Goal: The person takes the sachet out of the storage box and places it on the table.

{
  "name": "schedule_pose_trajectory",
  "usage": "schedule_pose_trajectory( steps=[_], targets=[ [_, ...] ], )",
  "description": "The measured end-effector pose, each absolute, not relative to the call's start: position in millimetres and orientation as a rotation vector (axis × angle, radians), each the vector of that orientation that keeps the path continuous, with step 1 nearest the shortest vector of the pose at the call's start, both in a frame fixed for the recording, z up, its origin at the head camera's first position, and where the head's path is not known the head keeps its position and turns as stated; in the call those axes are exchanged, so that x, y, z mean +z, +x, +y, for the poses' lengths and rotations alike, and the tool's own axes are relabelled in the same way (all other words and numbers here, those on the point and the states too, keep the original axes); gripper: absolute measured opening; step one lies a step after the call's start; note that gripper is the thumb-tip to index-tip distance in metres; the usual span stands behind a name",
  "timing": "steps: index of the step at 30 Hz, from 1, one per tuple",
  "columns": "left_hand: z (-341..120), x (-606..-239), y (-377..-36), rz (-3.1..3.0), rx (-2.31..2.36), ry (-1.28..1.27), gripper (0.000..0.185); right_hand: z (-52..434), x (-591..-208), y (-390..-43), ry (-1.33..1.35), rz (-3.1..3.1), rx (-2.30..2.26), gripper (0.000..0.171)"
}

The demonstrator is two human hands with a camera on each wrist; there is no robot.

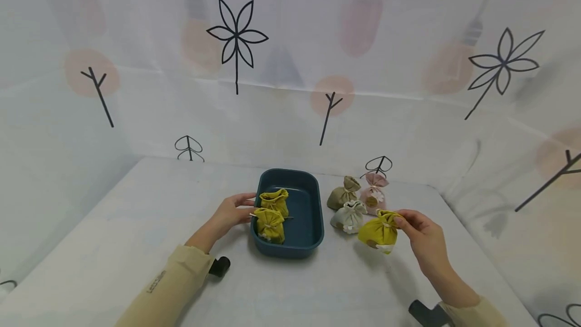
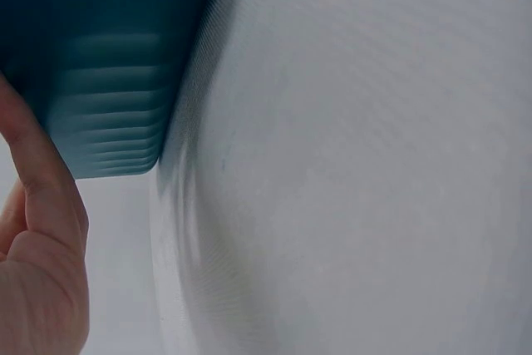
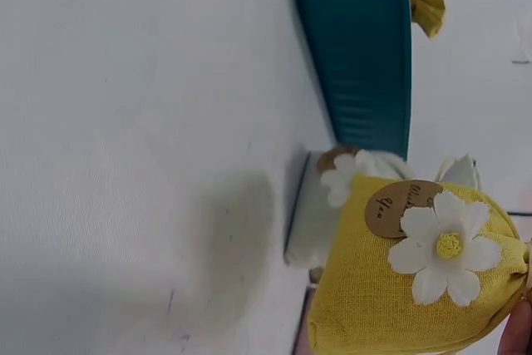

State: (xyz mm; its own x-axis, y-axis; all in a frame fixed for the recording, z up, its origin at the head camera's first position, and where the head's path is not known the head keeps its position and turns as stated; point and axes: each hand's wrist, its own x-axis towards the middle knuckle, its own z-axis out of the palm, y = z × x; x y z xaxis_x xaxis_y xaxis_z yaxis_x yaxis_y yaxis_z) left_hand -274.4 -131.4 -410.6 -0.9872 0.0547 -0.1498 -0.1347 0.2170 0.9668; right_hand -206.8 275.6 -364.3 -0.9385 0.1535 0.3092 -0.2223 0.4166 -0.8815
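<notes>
My right hand (image 1: 425,240) pinches the gathered neck of a yellow drawstring pouch (image 1: 380,232), held above the table. In the right wrist view the pouch bears a white fabric flower (image 3: 446,247) and a round brown tag (image 3: 397,212). My left hand (image 1: 230,212) touches the left side of a dark teal bin (image 1: 306,216); its fingers lie against the ribbed outer wall (image 2: 112,106) in the left wrist view. Two yellow pouches, one behind (image 1: 275,201) and one in front (image 1: 270,227), sit in the bin's left half.
Right of the bin stand an olive pouch (image 1: 341,197), a pink pouch (image 1: 374,193) and a pale grey-white pouch (image 1: 348,217), close together. They rest on a white-covered table (image 1: 299,291). A patterned white curtain (image 1: 281,115) hangs behind.
</notes>
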Motion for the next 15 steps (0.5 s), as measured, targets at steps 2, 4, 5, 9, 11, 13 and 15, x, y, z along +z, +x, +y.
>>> schedule_pose_trajectory(
  steps=[2, 4, 5, 9, 11, 13, 15],
  targets=[
    [-132, -410, -274, 2.33, 1.873, -0.079, 0.049, 279, -366, -210, 0.024, -2.333, 1.534, 0.032],
    [-132, -411, -274, 2.331, 1.869, -0.083, 0.049, 285, -371, -215, 0.011, -2.312, 1.566, 0.031],
    [-131, -410, -274, 2.332, 1.867, -0.085, 0.049, 288, -373, -218, -0.009, -2.323, 1.554, 0.03],
    [-131, -409, -273, 2.333, 1.862, -0.09, 0.049, 302, -386, -235, -0.017, -2.342, 1.538, 0.036],
    [-131, -409, -273, 2.342, 1.855, -0.077, 0.049, 311, -396, -249, -0.04, -2.349, 1.533, 0.038],
    [-131, -409, -273, 2.343, 1.856, -0.071, 0.048, 320, -408, -262, -0.053, -2.346, 1.568, 0.035],
    [-132, -410, -274, 2.347, 1.853, -0.062, 0.049, 324, -413, -270, -0.057, -2.345, 1.602, 0.034]
  ],
)
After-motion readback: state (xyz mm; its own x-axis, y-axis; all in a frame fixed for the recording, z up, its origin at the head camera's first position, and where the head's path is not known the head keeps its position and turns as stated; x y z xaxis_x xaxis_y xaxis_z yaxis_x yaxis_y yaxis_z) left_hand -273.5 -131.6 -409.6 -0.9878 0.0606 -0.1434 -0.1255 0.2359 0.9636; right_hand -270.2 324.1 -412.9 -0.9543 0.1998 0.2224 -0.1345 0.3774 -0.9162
